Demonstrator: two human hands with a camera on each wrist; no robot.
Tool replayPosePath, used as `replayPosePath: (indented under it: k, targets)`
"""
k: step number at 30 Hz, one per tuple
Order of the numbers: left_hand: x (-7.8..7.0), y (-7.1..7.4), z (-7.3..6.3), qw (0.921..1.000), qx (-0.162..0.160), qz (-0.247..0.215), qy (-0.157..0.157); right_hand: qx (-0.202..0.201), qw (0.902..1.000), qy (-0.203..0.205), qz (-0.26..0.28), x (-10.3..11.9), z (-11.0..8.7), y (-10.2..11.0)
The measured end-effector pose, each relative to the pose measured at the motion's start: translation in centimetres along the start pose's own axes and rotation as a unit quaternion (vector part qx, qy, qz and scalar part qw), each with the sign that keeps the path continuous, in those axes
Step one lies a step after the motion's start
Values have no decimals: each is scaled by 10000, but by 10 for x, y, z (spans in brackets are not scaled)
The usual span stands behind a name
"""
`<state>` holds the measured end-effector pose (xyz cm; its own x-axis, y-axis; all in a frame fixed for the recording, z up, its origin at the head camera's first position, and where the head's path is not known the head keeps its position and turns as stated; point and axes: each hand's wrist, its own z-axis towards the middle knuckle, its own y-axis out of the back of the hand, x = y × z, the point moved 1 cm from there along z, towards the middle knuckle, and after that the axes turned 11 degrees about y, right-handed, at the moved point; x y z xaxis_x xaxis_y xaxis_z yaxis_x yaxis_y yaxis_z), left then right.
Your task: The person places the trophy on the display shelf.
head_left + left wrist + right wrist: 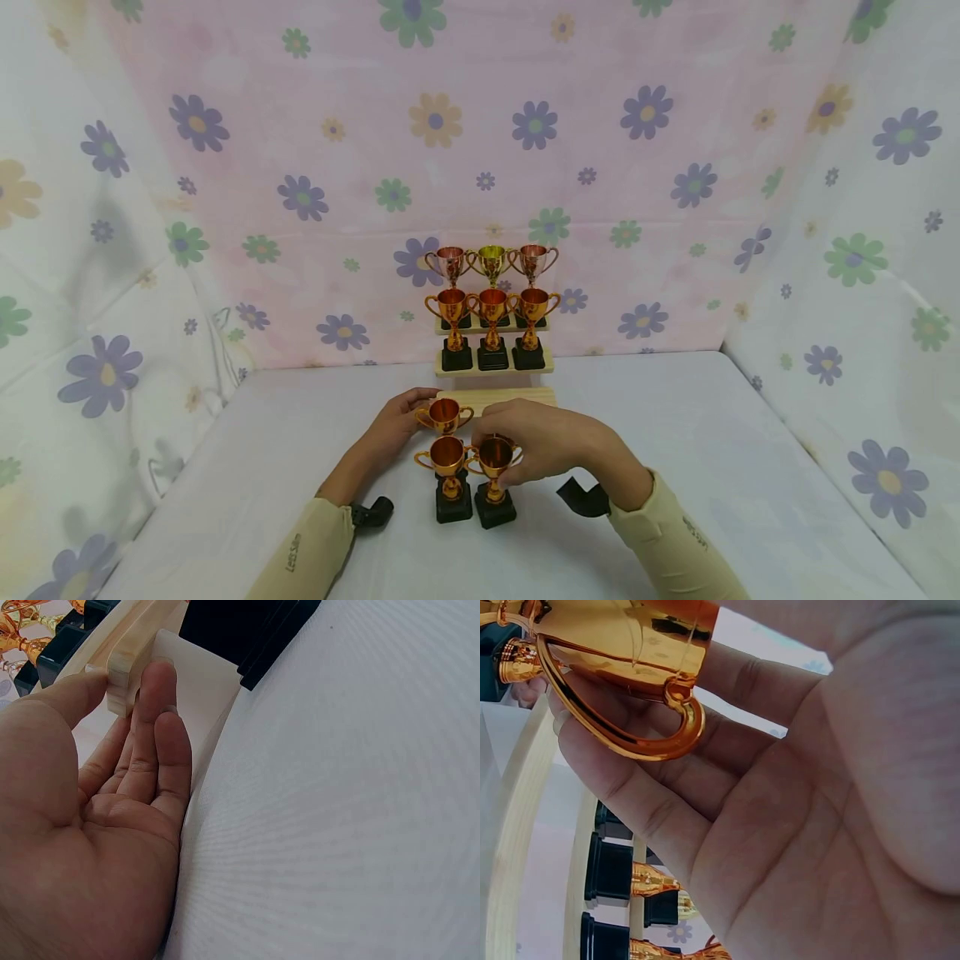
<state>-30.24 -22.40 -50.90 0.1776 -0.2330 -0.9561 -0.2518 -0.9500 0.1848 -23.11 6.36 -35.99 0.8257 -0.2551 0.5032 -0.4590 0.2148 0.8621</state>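
My right hand (pixel 547 437) grips a small copper-orange trophy cup (pixel 495 510) with a black base, at the front of the cluster. In the right wrist view the fingers curl behind its shiny cup (pixel 630 652) and looped handle. A matching trophy (pixel 453 504) stands just left of it, with another orange trophy (pixel 445 414) behind that one, its lower part hidden. My left hand (pixel 390 429) is at the left end of the wooden rack's lowest step (pixel 525 397). In the left wrist view its thumb and fingers pinch the rounded wooden end (pixel 124 675).
The rack's middle step (pixel 495 369) carries three orange trophies (pixel 492 321) in a row. Its top step bears two rose-copper cups (pixel 533 262) and a gold one (pixel 491 262) between them. A white cloth (pixel 645 433) covers the table; flowered curtains (pixel 585 150) enclose it.
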Motion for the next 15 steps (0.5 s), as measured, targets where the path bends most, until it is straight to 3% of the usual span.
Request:
replayPosePath:
  k: [10, 15]
  targets:
    - [-2, -1, -1, 9999, 15, -111, -83, -225, 9993, 273, -129, 1, -8, 9]
    - [-2, 0, -1, 9999, 28, -79, -98, -388, 9989, 218, -136, 3, -14, 16]
